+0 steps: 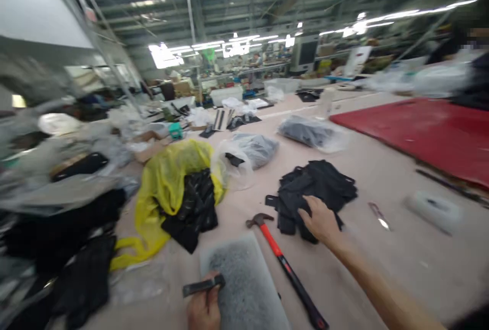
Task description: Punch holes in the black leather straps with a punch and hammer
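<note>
My left hand (204, 307), at the bottom, is closed on a small dark bar-shaped piece (204, 285) near the left edge of a grey speckled slab (244, 281). My right hand (320, 218) reaches over a pile of black fabric pieces (323, 185), its thumb and fingers apart and touching the near part of the pile. Between the slab and the pile lies a claw hammer (280, 258) with a red and black handle. Left of the slab, black pieces (194, 208) spill from a yellow plastic bag (164, 177).
Clear plastic bags (313, 133) with dark contents lie behind the pile. A red board (428, 131) covers the right side. Small snips (379, 216) and a wrapped white block (433, 211) are right of my hand. Dark fabric (80, 248) and plastic crowd the left.
</note>
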Demonstrator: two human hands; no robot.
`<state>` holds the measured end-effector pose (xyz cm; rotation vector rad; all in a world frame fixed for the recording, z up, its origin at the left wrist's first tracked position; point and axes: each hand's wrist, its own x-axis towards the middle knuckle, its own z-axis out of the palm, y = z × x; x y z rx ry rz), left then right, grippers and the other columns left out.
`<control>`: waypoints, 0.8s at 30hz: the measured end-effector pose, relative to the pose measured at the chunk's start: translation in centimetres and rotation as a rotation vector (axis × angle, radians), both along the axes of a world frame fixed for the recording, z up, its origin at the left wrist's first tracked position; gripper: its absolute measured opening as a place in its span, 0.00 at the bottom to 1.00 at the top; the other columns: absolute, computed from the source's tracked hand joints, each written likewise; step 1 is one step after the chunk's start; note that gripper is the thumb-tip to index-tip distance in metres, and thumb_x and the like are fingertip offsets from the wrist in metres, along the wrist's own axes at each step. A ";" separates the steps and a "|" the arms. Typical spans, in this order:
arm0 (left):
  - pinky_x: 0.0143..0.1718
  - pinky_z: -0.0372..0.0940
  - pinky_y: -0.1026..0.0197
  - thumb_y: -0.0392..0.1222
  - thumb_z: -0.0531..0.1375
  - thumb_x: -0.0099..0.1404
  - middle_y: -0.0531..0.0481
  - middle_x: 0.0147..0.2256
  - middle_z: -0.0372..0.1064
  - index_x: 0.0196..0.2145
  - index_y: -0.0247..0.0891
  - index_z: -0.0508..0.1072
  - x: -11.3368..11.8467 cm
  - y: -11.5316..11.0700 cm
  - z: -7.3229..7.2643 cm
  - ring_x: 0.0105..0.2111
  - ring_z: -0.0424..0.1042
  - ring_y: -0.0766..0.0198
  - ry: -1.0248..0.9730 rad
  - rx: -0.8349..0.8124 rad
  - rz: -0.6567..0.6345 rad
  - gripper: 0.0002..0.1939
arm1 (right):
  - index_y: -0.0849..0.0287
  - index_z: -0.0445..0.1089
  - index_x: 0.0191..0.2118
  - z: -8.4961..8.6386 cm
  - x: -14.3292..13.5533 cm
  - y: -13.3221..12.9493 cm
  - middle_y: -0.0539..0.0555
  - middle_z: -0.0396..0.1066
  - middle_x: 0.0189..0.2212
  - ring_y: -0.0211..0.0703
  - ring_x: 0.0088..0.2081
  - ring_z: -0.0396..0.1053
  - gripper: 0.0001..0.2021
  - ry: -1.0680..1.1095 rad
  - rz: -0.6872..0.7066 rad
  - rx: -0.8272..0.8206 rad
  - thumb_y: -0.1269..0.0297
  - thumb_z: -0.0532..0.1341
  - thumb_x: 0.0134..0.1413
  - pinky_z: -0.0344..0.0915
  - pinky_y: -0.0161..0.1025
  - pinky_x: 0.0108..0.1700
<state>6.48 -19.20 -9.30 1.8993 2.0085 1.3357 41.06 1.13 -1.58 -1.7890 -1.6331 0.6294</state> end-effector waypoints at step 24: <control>0.33 0.75 0.57 0.41 0.51 0.67 0.41 0.33 0.79 0.40 0.41 0.76 1.4 -0.8 -2.1 0.32 0.79 0.55 0.009 0.119 0.153 0.14 | 0.69 0.65 0.49 -1.7 -36.8 -4.7 0.69 0.70 0.43 0.60 0.46 0.69 0.23 -0.475 0.790 0.039 0.63 0.66 0.48 0.60 0.50 0.48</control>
